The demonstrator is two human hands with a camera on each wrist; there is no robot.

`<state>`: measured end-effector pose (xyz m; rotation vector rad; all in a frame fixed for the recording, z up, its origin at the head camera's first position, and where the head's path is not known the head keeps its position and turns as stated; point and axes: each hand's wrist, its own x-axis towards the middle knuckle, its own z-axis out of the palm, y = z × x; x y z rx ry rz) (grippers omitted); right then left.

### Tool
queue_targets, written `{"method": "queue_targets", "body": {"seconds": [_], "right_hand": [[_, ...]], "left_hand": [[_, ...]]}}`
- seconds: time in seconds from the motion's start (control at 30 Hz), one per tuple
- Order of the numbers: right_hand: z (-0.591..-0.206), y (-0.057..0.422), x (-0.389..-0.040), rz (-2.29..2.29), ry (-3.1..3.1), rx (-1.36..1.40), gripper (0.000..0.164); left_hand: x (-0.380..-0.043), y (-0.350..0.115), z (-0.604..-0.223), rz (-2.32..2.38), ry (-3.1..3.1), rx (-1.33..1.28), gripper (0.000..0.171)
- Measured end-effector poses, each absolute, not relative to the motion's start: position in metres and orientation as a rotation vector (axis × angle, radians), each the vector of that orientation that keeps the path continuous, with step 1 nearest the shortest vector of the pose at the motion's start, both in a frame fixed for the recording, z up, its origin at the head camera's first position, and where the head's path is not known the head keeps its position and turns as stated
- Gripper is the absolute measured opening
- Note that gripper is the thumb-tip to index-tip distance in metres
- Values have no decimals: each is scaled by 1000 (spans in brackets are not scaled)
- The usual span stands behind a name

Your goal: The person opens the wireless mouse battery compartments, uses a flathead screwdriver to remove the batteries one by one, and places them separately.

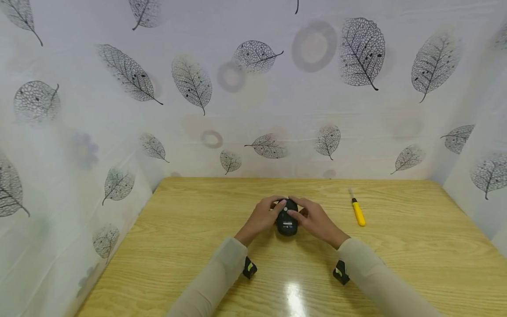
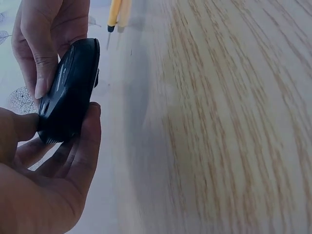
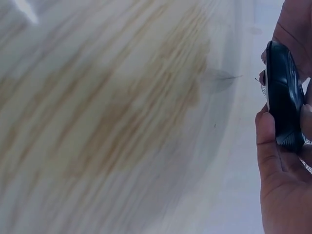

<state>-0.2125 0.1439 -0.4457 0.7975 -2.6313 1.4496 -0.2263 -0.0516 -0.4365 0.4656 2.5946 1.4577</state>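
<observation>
Centrally: one black mouse [image 1: 287,223], sitting between two hands over the middle of the desk [image 1: 178,229], its labelled face turning up toward the head. Left hand [image 1: 262,215]: gripping the mouse by its left side and far end, thumb pressing on the labelled face. Right hand [image 1: 317,219]: gripping the right side and far end, thumb pressing likewise. Handling, as judged: probably weighing little; the hard shell is likely staying stiff under the fingers; its curved, smooth surface is perhaps inviting slips, and a drop could be cracking it. Best hold: both long sides, where edges are offering purchase. Also, one yellow-handled screwdriver [image 1: 358,213], lying well apart on the right, its tip pointing far.
</observation>
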Motion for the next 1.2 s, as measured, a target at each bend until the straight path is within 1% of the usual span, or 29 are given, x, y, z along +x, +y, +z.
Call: {"method": "queue_targets", "body": {"seconds": [0.4,0.67,1.0,1.2], "right_hand": [[-442,141,-211,1354,-2670,826,45],[-442,142,-211,1379,-2696,825,53],[-443,140,-213,1338,-2700,825,49],[-442,141,-214,1355,-2721,810,51]], "left_hand": [[-225,-53,-438,1492,2592,444,37],[-225,-54,-435,1464,2618,465,38],[-224,-54,-436,1504,2596,471,34],[-224,-56,-437,1489,2593,467,36]]}}
